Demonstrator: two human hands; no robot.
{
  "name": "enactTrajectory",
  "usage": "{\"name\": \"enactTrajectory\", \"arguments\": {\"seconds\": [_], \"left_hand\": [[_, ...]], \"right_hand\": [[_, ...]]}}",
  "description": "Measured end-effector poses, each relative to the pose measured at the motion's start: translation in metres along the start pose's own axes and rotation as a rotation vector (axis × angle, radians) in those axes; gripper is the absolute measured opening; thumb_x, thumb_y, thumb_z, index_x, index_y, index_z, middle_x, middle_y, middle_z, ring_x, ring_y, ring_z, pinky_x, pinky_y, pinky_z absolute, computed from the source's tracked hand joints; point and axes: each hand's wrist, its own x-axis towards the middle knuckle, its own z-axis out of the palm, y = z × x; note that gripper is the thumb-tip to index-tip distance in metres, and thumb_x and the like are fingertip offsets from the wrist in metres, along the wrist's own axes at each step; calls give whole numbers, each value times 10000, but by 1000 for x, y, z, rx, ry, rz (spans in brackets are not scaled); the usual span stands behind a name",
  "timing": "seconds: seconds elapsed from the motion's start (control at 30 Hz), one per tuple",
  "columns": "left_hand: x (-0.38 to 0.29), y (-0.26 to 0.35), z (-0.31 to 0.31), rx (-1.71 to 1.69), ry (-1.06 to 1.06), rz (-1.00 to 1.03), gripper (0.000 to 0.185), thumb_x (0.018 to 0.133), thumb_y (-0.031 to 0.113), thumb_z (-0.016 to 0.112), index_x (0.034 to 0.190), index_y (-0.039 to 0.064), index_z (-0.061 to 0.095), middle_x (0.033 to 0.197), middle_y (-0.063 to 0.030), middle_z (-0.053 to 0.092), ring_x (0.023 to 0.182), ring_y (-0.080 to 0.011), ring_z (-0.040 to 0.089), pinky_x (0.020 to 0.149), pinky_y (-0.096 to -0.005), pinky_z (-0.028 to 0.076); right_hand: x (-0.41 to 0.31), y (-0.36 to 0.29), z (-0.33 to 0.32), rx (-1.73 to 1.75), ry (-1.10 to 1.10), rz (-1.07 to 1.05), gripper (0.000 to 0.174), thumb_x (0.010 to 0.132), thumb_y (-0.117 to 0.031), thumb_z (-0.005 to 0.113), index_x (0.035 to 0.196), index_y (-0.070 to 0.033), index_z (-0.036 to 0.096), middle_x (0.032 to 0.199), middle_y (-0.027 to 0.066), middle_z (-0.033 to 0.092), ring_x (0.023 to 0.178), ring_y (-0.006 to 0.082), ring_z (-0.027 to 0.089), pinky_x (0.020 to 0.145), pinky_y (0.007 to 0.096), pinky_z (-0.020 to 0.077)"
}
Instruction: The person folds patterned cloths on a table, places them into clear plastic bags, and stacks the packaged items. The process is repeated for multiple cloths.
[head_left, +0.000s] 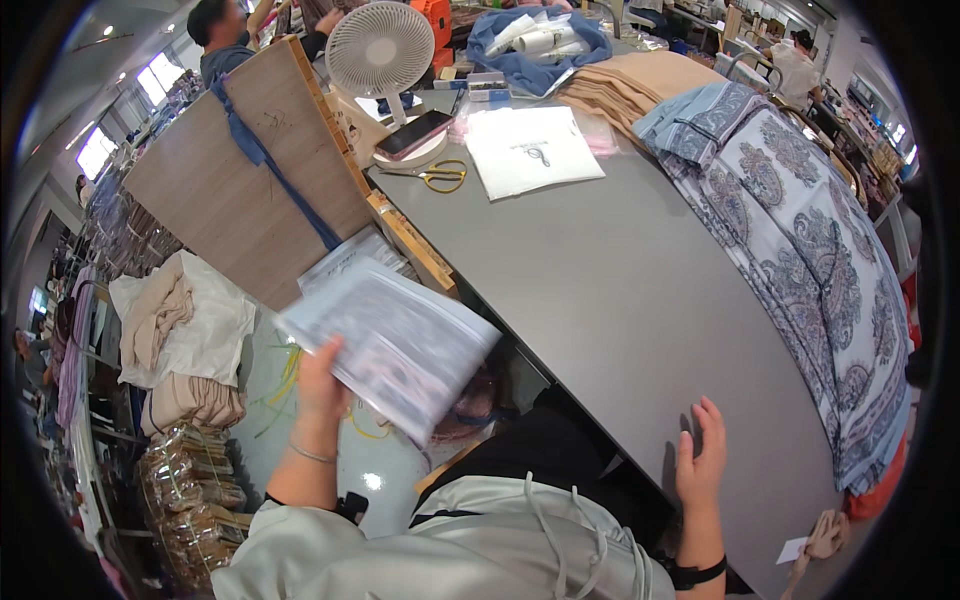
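My left hand (322, 386) grips the near edge of a folded patterned textile in a clear plastic bag (394, 349), held off the table's left side above the floor. The bag is blurred. Below its far corner, another clear printed bag (352, 259) is partly covered. My right hand (703, 454) holds nothing; its fingers are spread a little over the near part of the grey table (600, 262). To its right lies a pile of blue and white paisley fabric (810, 225) along the table's far right side.
Toward the back are white printed bags (532, 150), yellow-handled scissors (442, 176), a phone (414, 133) on a white fan's base (382, 52), and beige folded cloth (637, 79). A wooden board (255, 165) stands left. Bundled bagged goods (191, 480) lie on the floor. Other people are in the background.
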Motion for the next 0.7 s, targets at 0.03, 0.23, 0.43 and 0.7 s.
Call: {"name": "enactTrajectory", "arguments": {"seconds": [0.03, 0.23, 0.43, 0.7], "left_hand": [[13, 10, -14, -36, 7, 94, 444, 862, 77, 584, 1271, -21, 442, 1146, -143, 583, 1002, -280, 625, 858, -425, 548], [119, -22, -73, -134, 450, 167, 309, 955, 77, 493, 1252, -2, 462, 1161, -139, 578, 1025, -276, 607, 860, -433, 545], [174, -77, -116, -137, 424, -244, 311, 985, 214, 481, 1121, -65, 498, 1096, -239, 616, 1006, -324, 643, 775, -365, 592], [151, -67, -95, 827, 40, -445, 381, 898, 435, 603, 1059, 90, 628, 952, -40, 673, 869, -142, 638, 739, -289, 515]], "right_hand": [[-2, 5, -1, -16, -1, 7, 375, 826, -66, 558, 1191, 20, 533, 1328, 205, 477, 1205, 367, 483, 1017, 423, 392], [-13, 13, 0, -46, 12, 28, 347, 824, -49, 559, 1163, 23, 549, 1307, 196, 494, 1193, 355, 496, 992, 413, 416], [-19, 11, -10, -154, -26, 63, 329, 797, -39, 592, 1121, 14, 570, 1286, 204, 507, 1157, 368, 513, 979, 421, 424], [-15, 9, -39, -217, -121, 21, 271, 791, -82, 636, 1054, -22, 604, 1175, 169, 579, 1081, 350, 548, 911, 409, 462]]}}
